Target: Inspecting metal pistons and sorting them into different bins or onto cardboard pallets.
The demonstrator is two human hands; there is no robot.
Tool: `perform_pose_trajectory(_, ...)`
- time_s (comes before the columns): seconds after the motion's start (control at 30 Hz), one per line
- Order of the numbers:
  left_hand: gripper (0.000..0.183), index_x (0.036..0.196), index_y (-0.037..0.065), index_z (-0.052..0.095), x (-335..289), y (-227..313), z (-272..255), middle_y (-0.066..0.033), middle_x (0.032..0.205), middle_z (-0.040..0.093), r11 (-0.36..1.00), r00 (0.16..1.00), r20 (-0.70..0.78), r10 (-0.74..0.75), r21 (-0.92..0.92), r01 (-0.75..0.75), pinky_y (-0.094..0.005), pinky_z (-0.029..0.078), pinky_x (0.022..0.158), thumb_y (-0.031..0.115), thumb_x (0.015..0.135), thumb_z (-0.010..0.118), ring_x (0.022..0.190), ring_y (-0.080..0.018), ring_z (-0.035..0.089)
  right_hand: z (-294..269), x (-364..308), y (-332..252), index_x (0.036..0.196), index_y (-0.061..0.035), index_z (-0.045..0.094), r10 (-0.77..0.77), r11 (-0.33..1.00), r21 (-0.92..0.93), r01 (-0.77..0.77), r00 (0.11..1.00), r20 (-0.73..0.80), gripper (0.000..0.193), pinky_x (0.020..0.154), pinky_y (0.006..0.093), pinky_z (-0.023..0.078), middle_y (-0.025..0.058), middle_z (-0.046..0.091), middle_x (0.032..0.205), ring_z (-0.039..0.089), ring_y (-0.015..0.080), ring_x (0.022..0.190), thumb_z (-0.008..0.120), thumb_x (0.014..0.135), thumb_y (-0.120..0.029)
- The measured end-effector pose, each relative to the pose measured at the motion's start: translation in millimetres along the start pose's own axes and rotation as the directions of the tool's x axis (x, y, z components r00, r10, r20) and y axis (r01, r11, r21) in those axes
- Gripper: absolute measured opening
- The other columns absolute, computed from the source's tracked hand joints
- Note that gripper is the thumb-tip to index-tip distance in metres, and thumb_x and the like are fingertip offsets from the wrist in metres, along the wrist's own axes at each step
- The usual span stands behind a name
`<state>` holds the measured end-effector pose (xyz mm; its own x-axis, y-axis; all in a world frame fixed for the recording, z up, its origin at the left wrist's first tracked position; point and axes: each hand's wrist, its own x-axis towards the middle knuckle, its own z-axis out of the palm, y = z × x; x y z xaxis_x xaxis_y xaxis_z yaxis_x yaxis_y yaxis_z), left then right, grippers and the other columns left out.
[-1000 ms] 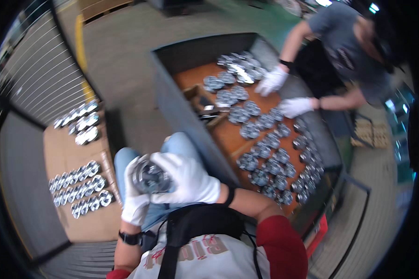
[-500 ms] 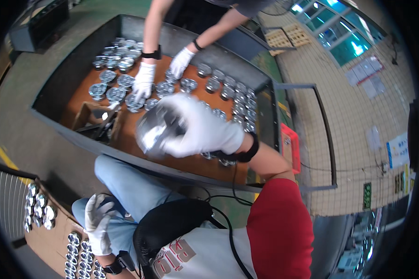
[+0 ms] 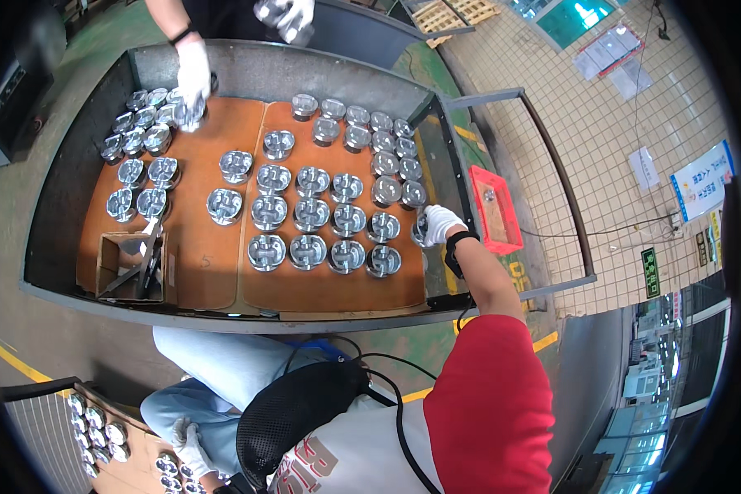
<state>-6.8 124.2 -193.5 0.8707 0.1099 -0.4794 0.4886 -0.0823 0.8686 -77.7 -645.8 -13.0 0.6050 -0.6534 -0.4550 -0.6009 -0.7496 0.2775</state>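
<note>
My right hand [image 3: 445, 225], in a white glove, grips a shiny metal piston [image 3: 420, 229] at the right end of the bin's brown liner. Several rows of similar pistons [image 3: 348, 220] stand on the liner to its left. My left hand [image 3: 191, 449], also gloved, rests low by my leg with loosely bent fingers and nothing visible in it. Beside it, more pistons [image 3: 167, 465] stand on a cardboard surface [image 3: 132, 473].
Across the metal bin [image 3: 222, 323], a co-worker's gloved hand [image 3: 193, 74] holds a piston above the left group; the other hand [image 3: 295, 18] holds metal parts. A small box [image 3: 107, 255] with tools sits front left. A red crate [image 3: 496, 210] stands beyond the bin's right end.
My right hand has moved right with the piston and lowered it to the liner. My left hand has dropped lower by my leg. The co-worker's hands have lifted pistons and moved apart.
</note>
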Motion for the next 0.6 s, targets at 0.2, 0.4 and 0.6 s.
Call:
perform_pose_trajectory(0.2, 0.028, 0.120, 0.005, 0.066, -5, 23, -6, -0.0057, 0.105, 0.068, 0.983, 0.984, -0.091, -0.150, -0.117, 0.139, -0.0148, 0.046, 0.055, -0.003, 0.094, 0.056, 0.074, -0.0086, 0.062, 44, -1, -13, 0.112, -0.0043, 0.063, -0.073, 0.997, -0.016, 0.077, 0.982, 0.174, 0.063, 0.092, 0.0405, 0.055, 0.0176, 0.068, 0.118, 0.065, 0.0321, 0.113, 0.090, 0.057, -0.019)
perform_pose_trajectory(0.4, 0.027, 0.120, 0.006, 0.065, -8, 44, 2, -0.0057, 0.106, 0.069, 0.970, 0.964, -0.131, -0.232, -0.105, 0.219, -0.0146, 0.047, 0.055, 0.000, 0.096, 0.054, 0.075, -0.0076, 0.063, 80, 0, -17, 0.115, -0.0055, 0.061, -0.150, 0.982, -0.087, 0.165, 0.976, 0.159, 0.075, 0.091, 0.0399, 0.055, 0.0162, 0.067, 0.116, 0.065, 0.0322, 0.112, 0.094, 0.051, -0.025)
perform_pose_trajectory(0.6, 0.027, 0.120, 0.009, 0.065, -12, 54, 15, -0.0041, 0.107, 0.069, 0.965, 0.951, -0.174, -0.257, -0.094, 0.243, -0.0146, 0.046, 0.055, 0.002, 0.096, 0.052, 0.075, -0.0071, 0.063, 45, 24, 4, 0.112, 0.0015, 0.069, -0.101, 0.977, 0.211, 0.023, 0.923, 0.371, 0.075, 0.092, 0.0379, 0.053, 0.0214, 0.070, 0.114, 0.067, 0.0333, 0.106, 0.093, 0.054, -0.038)
